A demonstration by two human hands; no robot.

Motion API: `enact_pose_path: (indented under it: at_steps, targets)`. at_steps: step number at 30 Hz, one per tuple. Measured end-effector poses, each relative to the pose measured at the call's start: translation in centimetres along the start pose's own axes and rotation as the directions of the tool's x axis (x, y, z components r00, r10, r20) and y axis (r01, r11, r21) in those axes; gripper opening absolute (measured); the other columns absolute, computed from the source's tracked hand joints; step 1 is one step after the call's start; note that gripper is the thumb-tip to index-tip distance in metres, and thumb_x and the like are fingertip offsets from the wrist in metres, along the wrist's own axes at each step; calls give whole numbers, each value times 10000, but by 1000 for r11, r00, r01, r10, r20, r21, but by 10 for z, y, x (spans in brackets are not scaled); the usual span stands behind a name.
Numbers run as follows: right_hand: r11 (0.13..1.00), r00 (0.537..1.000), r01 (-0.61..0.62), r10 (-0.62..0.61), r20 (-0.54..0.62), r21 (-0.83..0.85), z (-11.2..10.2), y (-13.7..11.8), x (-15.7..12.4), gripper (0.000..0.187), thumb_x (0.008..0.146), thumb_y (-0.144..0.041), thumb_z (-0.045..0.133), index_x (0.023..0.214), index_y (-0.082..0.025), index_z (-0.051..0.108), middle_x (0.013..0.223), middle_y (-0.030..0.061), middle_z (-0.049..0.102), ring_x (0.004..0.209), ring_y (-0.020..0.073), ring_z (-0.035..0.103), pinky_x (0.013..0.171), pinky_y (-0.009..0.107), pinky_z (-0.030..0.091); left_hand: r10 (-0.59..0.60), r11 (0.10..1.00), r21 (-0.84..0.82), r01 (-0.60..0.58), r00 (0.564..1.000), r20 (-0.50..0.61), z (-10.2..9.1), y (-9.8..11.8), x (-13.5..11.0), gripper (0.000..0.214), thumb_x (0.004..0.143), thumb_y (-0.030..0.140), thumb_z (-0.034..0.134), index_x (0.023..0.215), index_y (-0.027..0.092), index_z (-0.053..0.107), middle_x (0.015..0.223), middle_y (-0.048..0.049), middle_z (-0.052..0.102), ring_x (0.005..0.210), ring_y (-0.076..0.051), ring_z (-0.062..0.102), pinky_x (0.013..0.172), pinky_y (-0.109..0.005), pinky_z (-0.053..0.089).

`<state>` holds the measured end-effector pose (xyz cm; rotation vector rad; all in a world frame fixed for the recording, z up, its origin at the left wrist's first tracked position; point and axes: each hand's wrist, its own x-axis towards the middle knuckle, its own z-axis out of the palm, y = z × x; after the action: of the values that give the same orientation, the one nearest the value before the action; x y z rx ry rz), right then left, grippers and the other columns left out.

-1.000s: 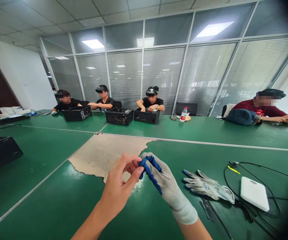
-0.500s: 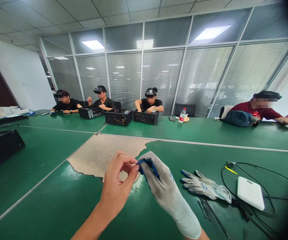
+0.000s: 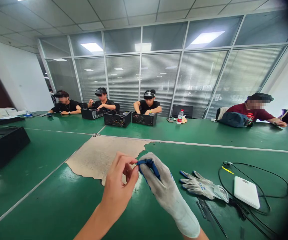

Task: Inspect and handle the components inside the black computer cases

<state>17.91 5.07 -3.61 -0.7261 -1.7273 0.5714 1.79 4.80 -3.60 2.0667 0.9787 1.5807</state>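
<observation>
My bare left hand (image 3: 120, 178) is closed in a pinch on the blue-coated fingertip of the work glove (image 3: 181, 208) worn on my right hand. My right hand (image 3: 156, 178) has its gloved fingers curled and pressed together, their tips meeting my left thumb and forefinger above the table. Whether anything small sits between the fingertips is hidden. To the right lies a second grey-and-blue glove (image 3: 203, 186), flat with its fingers pointing left and touching neither hand.
Black cables (image 3: 253, 165) loop round a white box (image 3: 246, 192) on the right. Thin dark strips (image 3: 212, 213) lie nearer me. Below my hands is a torn beige patch (image 3: 96, 156) in the green tabletop (image 3: 46, 203). Several people sit opposite, by open black cases (image 3: 117, 119).
The view has turned slightly to the right, so the black case at left shows more. Both hands keep the same pinch, nearly unmoved.
</observation>
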Motion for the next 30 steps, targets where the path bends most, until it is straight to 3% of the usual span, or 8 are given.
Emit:
enact_pose_path:
  at_steps: [13,21,25,30]
  targets:
    - [995,999,-28,23,-48,-92,0,0,0,166,1060,-317,479,941,-239,565,884,21,594,757,158,484,671,300,396,63,998,-8,-63,998,32,-3,6,-1,112,1071,183,499,1017,243,576,970,16,525,711,-118,523,637,-258,469]
    - [990,991,-127,125,-42,-62,2,5,0,221,1060,-370,492,922,-227,587,805,-3,563,657,131,447,576,274,364,-21,999,43,17,997,73,-2,4,-2,100,1067,206,482,1024,244,564,962,25,519,693,-110,522,616,-246,459]
    - [993,995,-101,99,-32,-66,-1,9,0,194,1060,-352,512,934,-226,590,834,-8,583,699,129,470,621,270,388,-73,996,65,67,993,96,-4,6,-2,78,1073,259,506,1056,246,581,968,24,538,676,-108,546,585,-241,454]
    - [997,1000,-29,29,-6,-71,-2,7,0,160,1058,-316,519,955,-222,596,868,-6,617,743,131,508,694,276,423,-44,994,103,36,996,80,-6,7,-1,126,1067,261,496,998,240,600,905,30,534,659,-108,537,564,-230,436]
